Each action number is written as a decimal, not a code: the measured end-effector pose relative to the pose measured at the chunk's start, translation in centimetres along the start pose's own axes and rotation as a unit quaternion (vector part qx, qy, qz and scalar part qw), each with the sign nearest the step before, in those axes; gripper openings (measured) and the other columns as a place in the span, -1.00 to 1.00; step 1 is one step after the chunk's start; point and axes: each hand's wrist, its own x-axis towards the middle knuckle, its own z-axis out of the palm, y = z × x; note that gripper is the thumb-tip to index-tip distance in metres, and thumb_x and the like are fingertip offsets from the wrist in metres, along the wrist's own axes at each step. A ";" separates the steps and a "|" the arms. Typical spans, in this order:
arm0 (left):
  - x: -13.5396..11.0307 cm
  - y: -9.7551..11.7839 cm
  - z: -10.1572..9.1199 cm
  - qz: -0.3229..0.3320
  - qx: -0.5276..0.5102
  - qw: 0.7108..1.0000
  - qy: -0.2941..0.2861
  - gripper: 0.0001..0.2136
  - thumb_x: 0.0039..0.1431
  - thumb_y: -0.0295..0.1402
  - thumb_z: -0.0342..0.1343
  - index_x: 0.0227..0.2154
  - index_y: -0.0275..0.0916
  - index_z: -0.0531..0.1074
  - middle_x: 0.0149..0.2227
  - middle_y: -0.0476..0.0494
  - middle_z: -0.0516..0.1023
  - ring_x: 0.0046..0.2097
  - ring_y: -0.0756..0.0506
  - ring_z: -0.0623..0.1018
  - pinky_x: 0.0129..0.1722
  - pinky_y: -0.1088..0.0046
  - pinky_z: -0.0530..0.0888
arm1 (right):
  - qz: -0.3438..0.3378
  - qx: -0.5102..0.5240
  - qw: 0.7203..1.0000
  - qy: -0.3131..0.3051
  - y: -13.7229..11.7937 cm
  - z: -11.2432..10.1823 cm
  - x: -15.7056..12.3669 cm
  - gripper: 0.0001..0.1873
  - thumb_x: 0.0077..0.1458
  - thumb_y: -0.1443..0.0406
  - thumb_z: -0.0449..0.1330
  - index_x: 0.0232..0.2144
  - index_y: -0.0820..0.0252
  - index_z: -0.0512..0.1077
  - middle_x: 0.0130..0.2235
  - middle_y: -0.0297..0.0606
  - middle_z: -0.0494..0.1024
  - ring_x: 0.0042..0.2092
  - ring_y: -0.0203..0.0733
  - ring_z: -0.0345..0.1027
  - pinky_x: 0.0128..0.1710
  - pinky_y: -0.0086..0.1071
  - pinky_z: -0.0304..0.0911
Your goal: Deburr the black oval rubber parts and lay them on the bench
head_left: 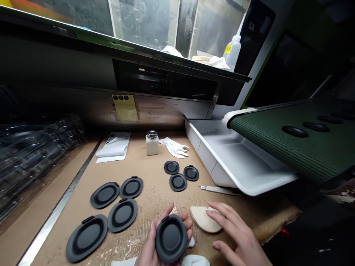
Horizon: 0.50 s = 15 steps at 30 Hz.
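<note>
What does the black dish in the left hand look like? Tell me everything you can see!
The black dish is a rounded oval, matte and smooth, and looks like plastic. A wide rim surrounds a shallow middle, and a small dark tab sticks up at its far edge. It sits in the left hand, above the brown tabletop, with its hollow side facing the camera. The thumb lies along its left edge and fingers curl around its right. Its underside is hidden.

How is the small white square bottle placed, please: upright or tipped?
Upright: the white square bottle rests base down on the brown cardboard, its round silvery top uppermost.
</note>
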 end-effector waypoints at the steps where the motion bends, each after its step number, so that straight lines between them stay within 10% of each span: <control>1: -0.1 -0.1 0.2 0.003 -0.003 1.000 0.010 -0.64 0.13 -0.13 -0.09 -0.08 -0.09 0.44 0.00 -0.45 0.42 -0.01 -0.32 0.44 0.04 0.09 0.28 | 0.005 -0.019 1.000 0.008 0.5 -0.3 -0.6 -0.60 0.09 0.19 0.11 -0.02 0.16 0.34 0.01 -0.16 0.41 0.01 -0.10 0.31 -0.08 -0.34 0.33; 15: -0.6 -0.5 2.8 0.039 0.022 0.994 0.099 -0.76 0.11 -0.34 0.05 -0.16 -0.12 0.51 -0.16 -0.37 0.56 -0.13 -0.23 0.54 -0.02 0.08 0.31 | -0.024 -0.001 0.997 0.067 1.2 0.2 0.1 -0.77 0.10 0.25 0.10 -0.19 0.18 0.44 -0.10 -0.15 0.47 -0.09 -0.10 0.37 -0.18 -0.34 0.38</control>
